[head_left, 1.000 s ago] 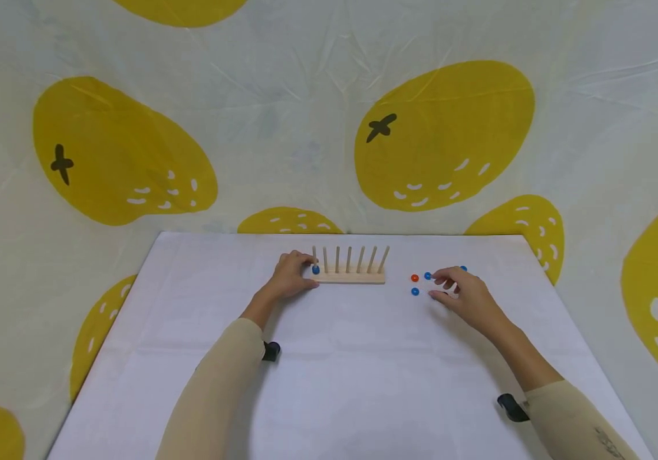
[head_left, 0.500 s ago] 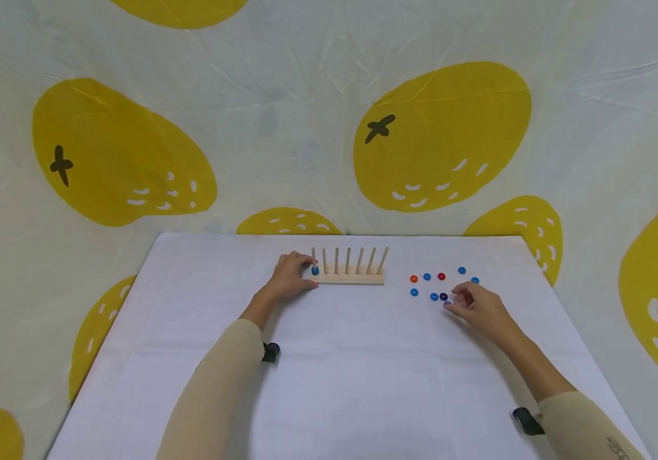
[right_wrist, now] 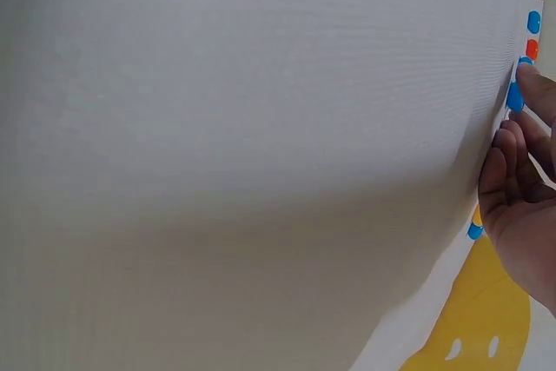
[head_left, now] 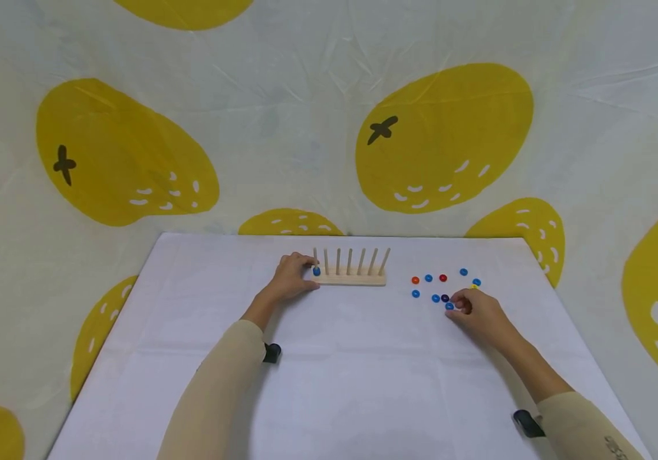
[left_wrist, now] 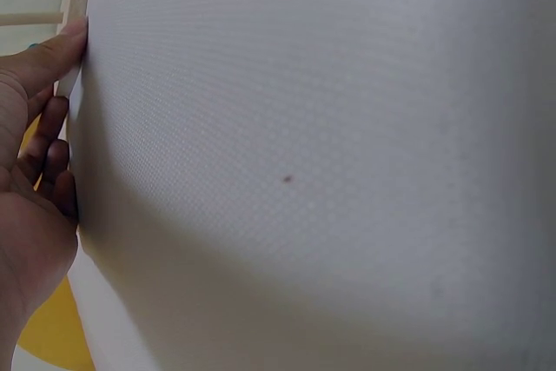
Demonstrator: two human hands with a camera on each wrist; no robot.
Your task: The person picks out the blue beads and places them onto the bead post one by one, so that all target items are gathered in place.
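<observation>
Left hand point(head_left: 290, 279) at the peg rack point(head_left: 356, 280), right hand point(head_left: 483, 313) among loose beads point(head_left: 428, 278).
On the white counter point(head_left: 352, 370), the left grips the rack's left end between thumb and fingers; the right pinches a blue bead point(head_left: 449, 306) just beside a dark purple bead point(head_left: 445, 298).

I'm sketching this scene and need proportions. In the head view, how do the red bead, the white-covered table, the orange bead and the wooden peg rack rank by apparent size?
1. White-covered table
2. Wooden peg rack
3. Red bead and orange bead: they look alike, so I leave them unranked.
</observation>
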